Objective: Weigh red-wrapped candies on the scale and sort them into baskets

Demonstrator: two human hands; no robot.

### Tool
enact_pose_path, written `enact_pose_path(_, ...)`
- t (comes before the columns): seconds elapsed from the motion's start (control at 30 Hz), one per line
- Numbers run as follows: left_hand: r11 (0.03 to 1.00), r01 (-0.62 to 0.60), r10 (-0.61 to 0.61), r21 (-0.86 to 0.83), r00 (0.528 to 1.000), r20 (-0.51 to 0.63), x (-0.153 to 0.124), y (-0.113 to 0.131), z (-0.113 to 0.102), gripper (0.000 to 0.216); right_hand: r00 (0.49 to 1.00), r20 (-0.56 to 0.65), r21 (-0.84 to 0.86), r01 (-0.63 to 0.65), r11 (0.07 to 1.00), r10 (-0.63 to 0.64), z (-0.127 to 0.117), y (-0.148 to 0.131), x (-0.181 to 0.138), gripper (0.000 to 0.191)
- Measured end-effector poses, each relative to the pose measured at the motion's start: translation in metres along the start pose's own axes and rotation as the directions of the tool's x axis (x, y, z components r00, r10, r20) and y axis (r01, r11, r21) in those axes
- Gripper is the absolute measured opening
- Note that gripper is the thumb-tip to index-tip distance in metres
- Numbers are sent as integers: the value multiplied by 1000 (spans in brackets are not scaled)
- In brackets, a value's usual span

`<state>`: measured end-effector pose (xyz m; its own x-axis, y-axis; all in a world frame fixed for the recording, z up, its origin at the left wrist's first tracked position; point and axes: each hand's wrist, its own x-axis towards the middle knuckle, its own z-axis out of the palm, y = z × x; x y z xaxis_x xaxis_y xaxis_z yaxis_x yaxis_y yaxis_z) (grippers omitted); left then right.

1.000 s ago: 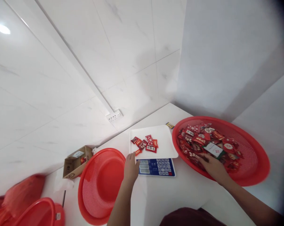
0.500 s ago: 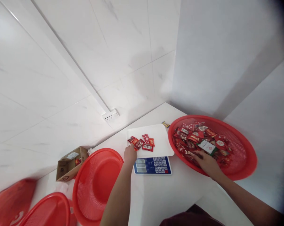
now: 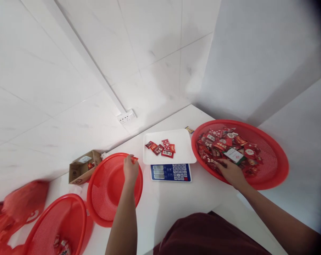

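Observation:
My left hand [image 3: 131,169] is over the red basket [image 3: 98,193] in the middle, its fingers closed on a small red packet [image 3: 134,160]. On the right, my right hand [image 3: 231,173] rests at the near side of a large red basket [image 3: 276,159] filled with red snack packets [image 3: 220,143]. Its fingers touch the packets; whether they grip one is hidden. A white-and-green packet [image 3: 234,155] lies on top of that pile. Between the baskets is a digital scale [image 3: 171,172] with a white tray [image 3: 185,148]. Several red packets [image 3: 156,149] lie on the tray.
A cardboard box [image 3: 82,168] stands against the wall at the left. In front of it, another red basket [image 3: 82,216] holds a few packets. Red plastic bags [image 3: 27,202] lie at far left. A small yellow-and-dark packet [image 3: 189,130] sits behind the tray.
My left hand has moved left from the scale tray to above the middle basket, taking a red packet along. My right hand stays at the right basket. The view has tilted downward.

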<state>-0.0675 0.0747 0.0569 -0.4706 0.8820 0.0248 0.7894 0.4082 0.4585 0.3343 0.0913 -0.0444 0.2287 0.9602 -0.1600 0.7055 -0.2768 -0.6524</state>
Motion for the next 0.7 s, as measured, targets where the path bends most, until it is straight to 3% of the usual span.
enact_pose_path(0.17,990,135,-129,37,981,-146,-15,-56,-35,33,1000,0,-6,-19,1000,19,-1,-2,0,31)
enact_pose_path(0.3,987,130,-112,89,976,-185,-23,-72,-37,33,1000,4,12,4,1000,-4,-1,-2,-1,33)
enact_pose_path(0.37,990,56,-36,128,988,-151,-20,-62,-29,34,1000,-1,14,11,1000,-11,-2,-3,-1,32)
enact_pose_path(0.47,985,-106,111,137,993,-28,-8,-29,-4,33,1000,1,6,9,1000,-9,-3,-6,-1,32)
enact_pose_path(0.6,950,-291,274,112,951,143,22,25,38,34,1000,25,-4,13,1000,-13,-2,-8,-1,33)
enact_pose_path(0.7,932,-337,300,131,924,237,46,53,62,36,999,27,-17,28,999,-27,0,-5,0,33)
